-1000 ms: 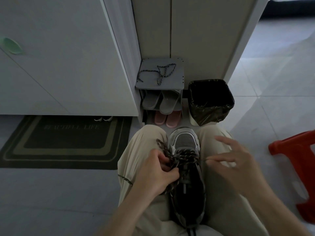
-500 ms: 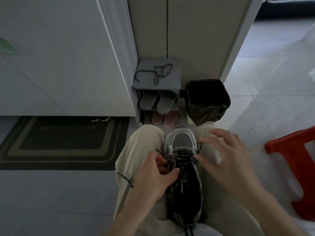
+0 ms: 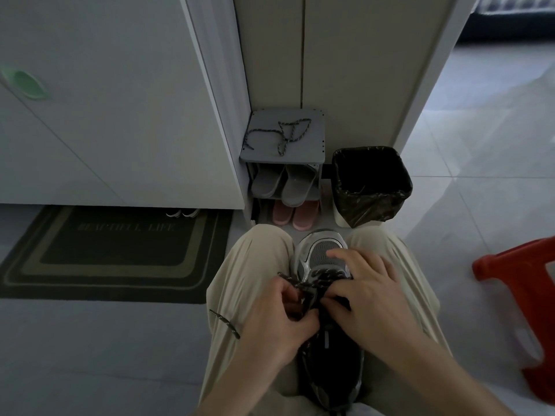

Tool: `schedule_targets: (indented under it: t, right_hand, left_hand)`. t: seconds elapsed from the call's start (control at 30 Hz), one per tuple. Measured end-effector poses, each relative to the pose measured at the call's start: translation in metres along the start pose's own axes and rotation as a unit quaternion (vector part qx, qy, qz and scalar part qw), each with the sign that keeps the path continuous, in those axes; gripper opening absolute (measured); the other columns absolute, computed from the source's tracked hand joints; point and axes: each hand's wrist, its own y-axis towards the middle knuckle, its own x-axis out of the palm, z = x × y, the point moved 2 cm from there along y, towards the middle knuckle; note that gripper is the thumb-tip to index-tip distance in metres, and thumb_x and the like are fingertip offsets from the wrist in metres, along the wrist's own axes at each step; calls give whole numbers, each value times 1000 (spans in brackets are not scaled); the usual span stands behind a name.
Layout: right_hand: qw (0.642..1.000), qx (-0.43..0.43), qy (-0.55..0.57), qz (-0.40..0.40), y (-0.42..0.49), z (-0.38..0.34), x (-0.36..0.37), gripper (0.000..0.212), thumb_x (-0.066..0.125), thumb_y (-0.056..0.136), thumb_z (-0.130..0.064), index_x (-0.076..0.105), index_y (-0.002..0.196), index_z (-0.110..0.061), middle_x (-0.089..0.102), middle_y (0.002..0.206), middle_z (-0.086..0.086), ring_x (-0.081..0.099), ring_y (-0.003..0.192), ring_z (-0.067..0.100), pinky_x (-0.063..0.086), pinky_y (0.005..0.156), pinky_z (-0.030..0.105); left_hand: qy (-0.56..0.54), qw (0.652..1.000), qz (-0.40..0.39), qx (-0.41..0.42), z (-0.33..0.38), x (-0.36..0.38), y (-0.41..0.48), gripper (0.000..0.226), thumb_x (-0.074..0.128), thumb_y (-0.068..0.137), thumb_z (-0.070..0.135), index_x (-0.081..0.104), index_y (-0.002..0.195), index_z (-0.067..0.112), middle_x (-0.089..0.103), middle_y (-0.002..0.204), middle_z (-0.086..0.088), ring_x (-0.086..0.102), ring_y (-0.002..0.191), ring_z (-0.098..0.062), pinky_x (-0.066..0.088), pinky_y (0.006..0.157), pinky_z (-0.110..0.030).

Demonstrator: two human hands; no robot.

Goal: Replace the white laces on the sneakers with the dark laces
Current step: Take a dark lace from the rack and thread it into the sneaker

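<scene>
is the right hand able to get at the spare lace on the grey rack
Probably, with a lean: the spare lace lies uncovered on the rack top, but the right hand is busy at the sneaker.

Two dark laces [image 3: 283,142], four slippers [image 3: 297,184]

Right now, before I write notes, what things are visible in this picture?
grey mesh sneaker: one, between the knees
dark speckled lace: one, threaded in sneaker, end over left thigh
spare dark speckled lace: one, on rack top
small grey shoe rack: one, against wall
grey slippers: one pair, in rack
pink slippers: one pair, below grey pair
black-lined bin: one, right of rack
dark doormat: one, floor left
red plastic stool: one, right edge
left hand: one, grips lace
right hand: one, pinches lace
</scene>
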Motion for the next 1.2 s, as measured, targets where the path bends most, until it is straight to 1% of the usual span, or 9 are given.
schedule_targets:
  t: [0.1, 0.23, 0.4, 0.47, 0.57, 0.73, 0.87, 1.0, 1.2]
  right_hand:
    - [999, 25, 33, 33, -9, 12, -7, 15, 62, 67, -44, 69, 59, -34, 56, 122, -13, 42, 114, 15, 26, 94, 30]
    - [993, 82, 55, 58, -26, 39, -20, 12, 70, 65, -38, 66, 54, -36, 59, 115, -12, 41, 112, 16, 31, 85, 37]
    - [988, 141, 24, -59, -37, 59, -24, 12, 75, 74, -36, 70, 63, -38, 55, 123, -14, 33, 119, 11, 27, 94, 39]
    - [990, 129, -2, -49, -34, 53, -22, 7, 67, 77, -44, 71, 72, -40, 55, 124, -13, 38, 119, 16, 29, 97, 41]
    - [996, 89, 13, 31, -19, 31, -24, 23, 52, 70, -54, 70, 78, -43, 58, 118, -9, 44, 113, 19, 35, 94, 45]
    - [1000, 2, -21, -16, -1, 2, -2, 22, 54, 66, -51, 71, 72, -40, 59, 121, -9, 44, 111, 17, 24, 95, 34]
    - [1000, 10, 13, -7, 5, -1, 13, 26, 48, 68, -47, 71, 67, -34, 62, 113, -8, 50, 106, 18, 27, 89, 31]
    - [998, 20, 63, 11, 0, 5, 7, 14, 60, 67, -44, 72, 67, -36, 59, 115, -11, 42, 109, 14, 23, 90, 27]
    - [987, 84, 125, 51, -18, 36, -16, 5, 70, 67, -41, 72, 65, -39, 51, 111, -23, 40, 109, 11, 41, 87, 42]
  left_hand:
    - [2, 1000, 14, 3, 1, -4, 3, 33, 75, 69, 30, 46, 83, 25, 64, 73, 11, 60, 65, 5, 46, 61, -14]
    - [-17, 1000, 17, 4, 0, -5, 1, 40, 76, 72, 28, 42, 92, 29, 65, 79, 15, 63, 71, 6, 50, 66, -12]
    - [-54, 997, -13, 61, 6, -3, -3, 62, 71, 78, 15, 39, 121, 47, 54, 111, 21, 64, 85, 3, 56, 75, -22]
    - [-32, 996, -19, 77, 5, -2, -3, 54, 69, 80, 16, 47, 119, 46, 62, 105, 17, 64, 85, 3, 56, 78, -23]
    - [-16, 997, -19, 79, 3, 0, -1, 44, 69, 80, 18, 55, 116, 39, 67, 98, 15, 64, 86, 4, 54, 80, -20]
    - [-5, 997, -9, 75, 2, 0, 1, 46, 65, 71, 32, 54, 115, 38, 67, 95, 17, 62, 88, 7, 53, 82, -22]
    - [-18, 998, -7, 66, 0, 0, 3, 45, 69, 76, 17, 51, 113, 36, 66, 94, 19, 63, 86, 7, 53, 81, -20]
    - [-41, 998, -18, 50, 0, -2, 5, 45, 68, 77, 14, 50, 112, 35, 67, 97, 17, 64, 84, 5, 52, 76, -16]
    - [-36, 996, -28, 73, 3, -4, 4, 43, 66, 80, 11, 56, 112, 38, 66, 97, 19, 65, 84, 3, 51, 73, -14]
